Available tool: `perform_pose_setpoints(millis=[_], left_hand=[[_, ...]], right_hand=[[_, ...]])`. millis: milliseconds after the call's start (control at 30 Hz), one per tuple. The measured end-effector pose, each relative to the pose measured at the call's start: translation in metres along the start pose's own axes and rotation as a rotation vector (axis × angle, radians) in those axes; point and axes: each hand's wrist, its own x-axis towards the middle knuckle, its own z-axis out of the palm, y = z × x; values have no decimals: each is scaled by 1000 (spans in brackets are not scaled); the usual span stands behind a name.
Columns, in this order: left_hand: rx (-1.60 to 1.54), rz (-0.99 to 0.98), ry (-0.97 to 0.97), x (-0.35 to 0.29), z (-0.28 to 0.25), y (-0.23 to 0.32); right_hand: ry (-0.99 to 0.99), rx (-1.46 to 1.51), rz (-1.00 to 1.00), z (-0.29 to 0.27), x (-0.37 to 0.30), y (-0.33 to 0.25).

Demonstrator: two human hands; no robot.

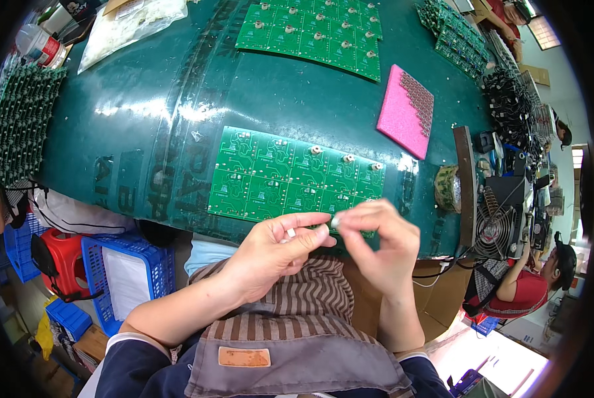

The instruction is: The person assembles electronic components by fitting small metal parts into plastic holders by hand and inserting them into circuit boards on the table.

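Observation:
My left hand (270, 249) is closed, with a small white part (291, 233) between its fingers. Thumb and forefinger of my right hand (384, 242) pinch a small whitish part (336, 222) close to the left fingertips. What kind of parts these are is too small to tell. Just beyond both hands, a green circuit board panel (265, 188) lies flat on the table, and the right hand covers its near right corner. Several small round white-and-metal components (348, 158) stand along the panel's far row, toward the right.
A second green panel (303, 48) with components lies farther back. Pink foam (395, 113) holding rows of small metal parts sits to the right, near a tape roll (448, 188). Stacked boards (18, 126) stand at left. A co-worker (532, 282) and a fan (496, 229) are at right.

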Motion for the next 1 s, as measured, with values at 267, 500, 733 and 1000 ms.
perform_pose_setpoints(millis=[267,500,733,1000], left_hand=[[-111,-30,-19,-4,-5,-1],[-76,-4,-13,-3,-7,-2],[-72,2,-44,-2,-10,-3],[-47,72,-30,-6,-8,-3]], right_hand=[[-38,-234,216,-3,19,10],[-98,-286,186,-3,25,5],[-125,-323,169,-3,25,4],[-24,-314,94,3,17,7]])
